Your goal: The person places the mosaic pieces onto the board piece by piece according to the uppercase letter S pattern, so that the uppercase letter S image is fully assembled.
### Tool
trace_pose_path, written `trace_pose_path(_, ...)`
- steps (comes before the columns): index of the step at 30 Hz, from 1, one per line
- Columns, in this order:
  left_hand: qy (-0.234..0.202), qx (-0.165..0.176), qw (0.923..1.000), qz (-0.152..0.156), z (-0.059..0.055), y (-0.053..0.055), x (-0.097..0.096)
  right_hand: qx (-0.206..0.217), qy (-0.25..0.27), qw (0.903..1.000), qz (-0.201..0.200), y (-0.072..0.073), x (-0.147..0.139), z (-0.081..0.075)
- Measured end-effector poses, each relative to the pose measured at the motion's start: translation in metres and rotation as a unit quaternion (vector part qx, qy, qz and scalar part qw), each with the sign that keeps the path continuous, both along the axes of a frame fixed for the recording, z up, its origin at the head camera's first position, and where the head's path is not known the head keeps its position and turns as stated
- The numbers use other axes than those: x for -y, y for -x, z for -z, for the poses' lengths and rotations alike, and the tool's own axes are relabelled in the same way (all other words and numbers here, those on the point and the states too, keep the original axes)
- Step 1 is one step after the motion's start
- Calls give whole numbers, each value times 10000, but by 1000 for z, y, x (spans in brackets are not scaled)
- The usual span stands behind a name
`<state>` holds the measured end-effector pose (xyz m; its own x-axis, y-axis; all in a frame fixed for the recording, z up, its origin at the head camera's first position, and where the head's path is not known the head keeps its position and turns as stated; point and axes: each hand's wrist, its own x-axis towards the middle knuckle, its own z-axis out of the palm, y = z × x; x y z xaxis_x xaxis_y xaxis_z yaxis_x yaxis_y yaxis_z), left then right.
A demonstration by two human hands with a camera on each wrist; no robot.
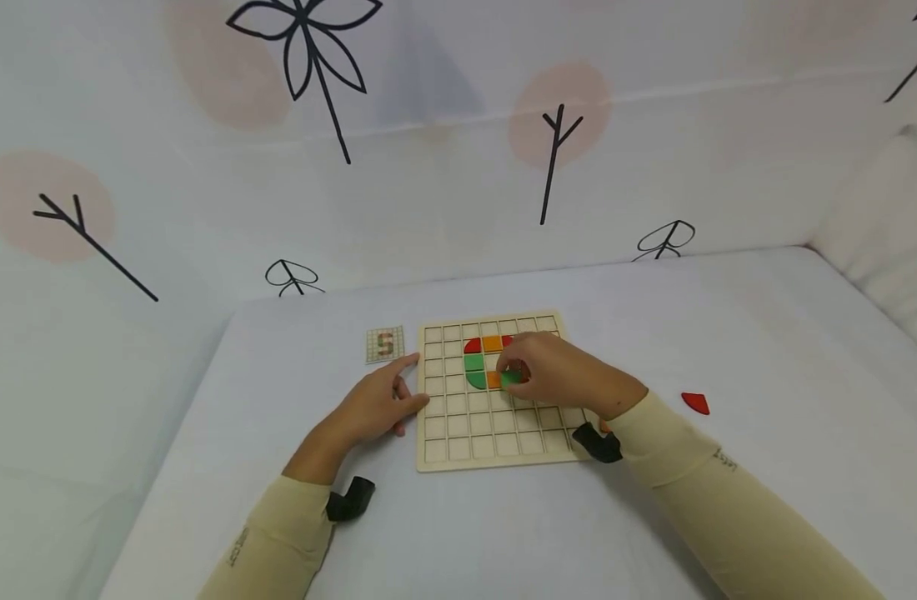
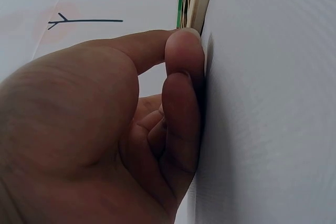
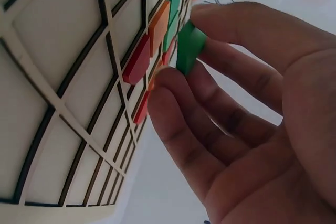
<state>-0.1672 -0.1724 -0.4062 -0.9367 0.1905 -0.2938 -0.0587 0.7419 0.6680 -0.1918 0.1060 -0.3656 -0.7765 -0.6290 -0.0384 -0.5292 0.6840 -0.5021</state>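
Note:
My right hand [image 1: 552,367] pinches a green piece [image 3: 190,43] between thumb and fingers, just above a wooden grid board [image 1: 458,425]. Set in the board beneath it are red quarter-round pieces [image 1: 472,345], orange squares [image 1: 492,343], a green square [image 1: 473,362] and a green quarter-round piece [image 1: 477,380]. Part of this pattern is hidden behind my right hand. At the board's left edge my left hand [image 1: 372,404] rests with index finger and thumb against the rim, its other fingers loosely bent.
A small card [image 1: 385,344] with a colored S-shaped pattern on a grid lies beyond my left hand. Right of the board sits a loose red quarter-round piece [image 1: 695,402]. An orange piece [image 1: 604,426] shows partly behind my right wrist. White patterned cloth [image 1: 443,200] hangs behind the table.

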Motion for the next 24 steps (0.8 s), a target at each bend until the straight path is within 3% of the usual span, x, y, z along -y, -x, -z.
trace_pose_path(7,9,48,10000,-13,-2,1,-1,409,-10,9991,-76,1,-5,3)
trace_pose_path(24,-75,26,10000,-24,-1,1,1,646,-229,9972,-294,0,-7,6)
